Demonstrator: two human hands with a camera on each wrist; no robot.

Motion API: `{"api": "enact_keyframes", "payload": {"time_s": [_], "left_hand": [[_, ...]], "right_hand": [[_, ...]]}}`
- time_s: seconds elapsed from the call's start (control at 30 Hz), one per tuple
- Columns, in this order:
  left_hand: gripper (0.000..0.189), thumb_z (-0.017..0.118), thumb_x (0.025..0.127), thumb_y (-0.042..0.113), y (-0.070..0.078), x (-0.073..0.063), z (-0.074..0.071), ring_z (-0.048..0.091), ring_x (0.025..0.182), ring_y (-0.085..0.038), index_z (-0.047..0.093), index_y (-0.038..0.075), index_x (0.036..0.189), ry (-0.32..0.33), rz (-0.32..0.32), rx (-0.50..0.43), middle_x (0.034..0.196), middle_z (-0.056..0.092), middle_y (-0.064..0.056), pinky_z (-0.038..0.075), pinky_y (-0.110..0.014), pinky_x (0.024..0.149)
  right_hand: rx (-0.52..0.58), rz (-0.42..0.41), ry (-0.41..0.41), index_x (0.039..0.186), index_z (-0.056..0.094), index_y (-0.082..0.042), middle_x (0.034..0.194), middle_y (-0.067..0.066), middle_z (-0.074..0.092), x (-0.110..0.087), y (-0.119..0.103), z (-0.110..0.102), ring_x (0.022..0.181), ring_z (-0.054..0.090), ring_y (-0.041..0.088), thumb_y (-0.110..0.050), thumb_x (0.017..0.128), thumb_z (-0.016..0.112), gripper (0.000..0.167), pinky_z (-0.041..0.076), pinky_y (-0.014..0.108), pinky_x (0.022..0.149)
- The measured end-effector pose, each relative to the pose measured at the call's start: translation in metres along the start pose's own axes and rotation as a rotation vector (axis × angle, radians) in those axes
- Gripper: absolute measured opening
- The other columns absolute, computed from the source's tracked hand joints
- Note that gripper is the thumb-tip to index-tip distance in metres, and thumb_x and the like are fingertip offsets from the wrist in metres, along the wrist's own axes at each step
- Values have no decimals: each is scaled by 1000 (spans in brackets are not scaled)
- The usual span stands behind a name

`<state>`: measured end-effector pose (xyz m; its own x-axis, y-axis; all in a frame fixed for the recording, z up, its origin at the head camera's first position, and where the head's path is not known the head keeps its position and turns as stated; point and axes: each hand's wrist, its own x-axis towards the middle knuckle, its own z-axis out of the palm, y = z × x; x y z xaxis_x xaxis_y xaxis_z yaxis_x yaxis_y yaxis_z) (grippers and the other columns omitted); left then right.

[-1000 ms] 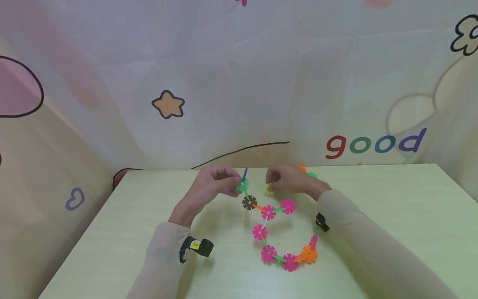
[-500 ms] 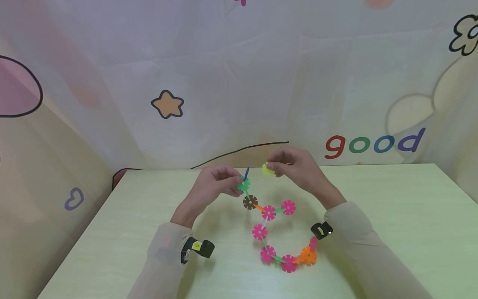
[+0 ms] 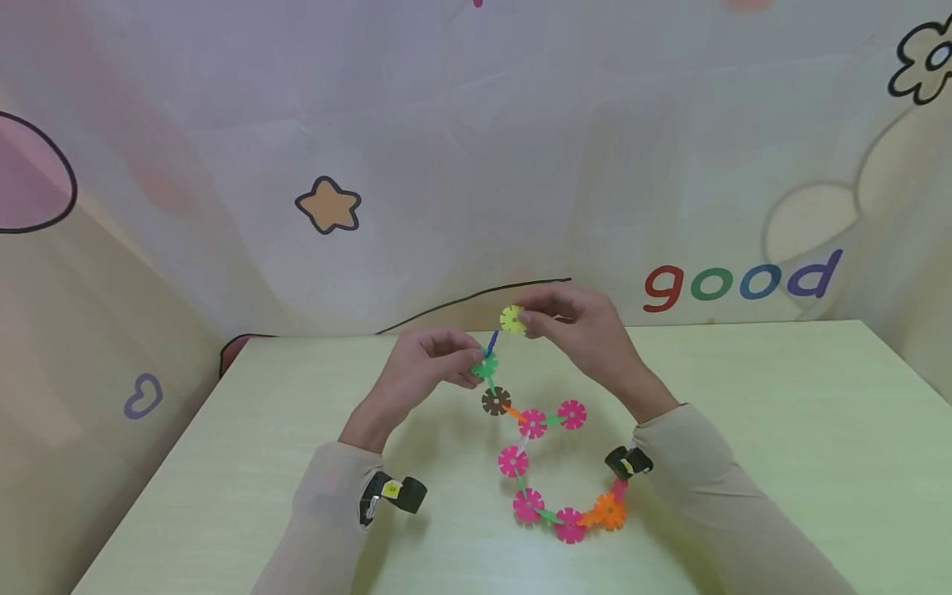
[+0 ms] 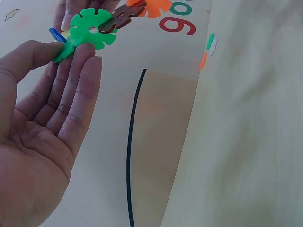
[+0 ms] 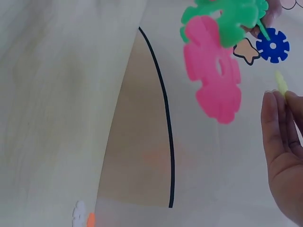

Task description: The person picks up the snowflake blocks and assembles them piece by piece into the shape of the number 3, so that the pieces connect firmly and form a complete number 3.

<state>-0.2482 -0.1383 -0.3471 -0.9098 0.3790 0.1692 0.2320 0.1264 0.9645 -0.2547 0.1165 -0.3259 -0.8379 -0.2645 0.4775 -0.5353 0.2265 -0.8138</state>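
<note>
My left hand [image 3: 431, 364] pinches a green notched snowflake disc [image 4: 90, 29] between thumb and fingers. A blue disc [image 3: 492, 344] slots into it and sticks upward, seen face-on in the right wrist view. From the green disc hangs a chain of linked discs: a brown disc [image 3: 496, 402], then pink discs [image 3: 532, 424], green links and an orange disc [image 3: 611, 511] at the lower right. My right hand [image 3: 583, 335] pinches a yellow snowflake disc [image 3: 511, 319] by its right side, just above and right of the blue disc. A small gap separates yellow from blue in the right wrist view [image 5: 281, 84].
A pale wooden table [image 3: 245, 496] lies below, with a printed cloth backdrop [image 3: 476, 165] behind its far edge. A few loose discs [image 4: 211, 41] lie near that edge, hidden behind the right hand in the head view. Black wrist straps [image 3: 392, 496] circle both sleeves.
My right hand has lifted the yellow disc from near the table's far part and brought it up and left, close to the blue disc. My left hand has stayed almost still with the chain.
</note>
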Motion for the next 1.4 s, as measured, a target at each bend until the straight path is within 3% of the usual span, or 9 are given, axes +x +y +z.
{"api": "enact_keyframes", "payload": {"time_s": [0.37,0.73,1.07,1.4], "left_hand": [[13,73,100,7,1,0,2,77,79,-27,76,-3,107,1,1,-8,96,77,-15,65,-42,83],[14,74,100,8,1,-1,4,77,79,-27,77,-2,108,8,-14,12,97,77,-14,64,-41,86],[15,72,102,8,1,-1,4,76,79,-26,75,-4,110,-19,19,80,97,76,-11,62,-42,92],[15,72,101,8,2,-1,4,76,79,-26,76,-4,109,-23,20,99,97,76,-10,62,-41,90]], "right_hand": [[22,-28,-17,120,77,-2,112,9,76,-1,0,1,89,75,24,-4,100,74,20,61,32,90],[30,-93,-98,123,76,2,115,10,74,0,0,3,91,72,25,2,100,71,23,62,32,87],[16,-64,-114,122,77,1,105,9,72,-2,1,4,88,74,22,2,97,75,25,62,32,89],[10,-76,-112,119,79,1,99,10,72,-4,0,9,84,74,21,5,97,74,23,62,32,86]]}}
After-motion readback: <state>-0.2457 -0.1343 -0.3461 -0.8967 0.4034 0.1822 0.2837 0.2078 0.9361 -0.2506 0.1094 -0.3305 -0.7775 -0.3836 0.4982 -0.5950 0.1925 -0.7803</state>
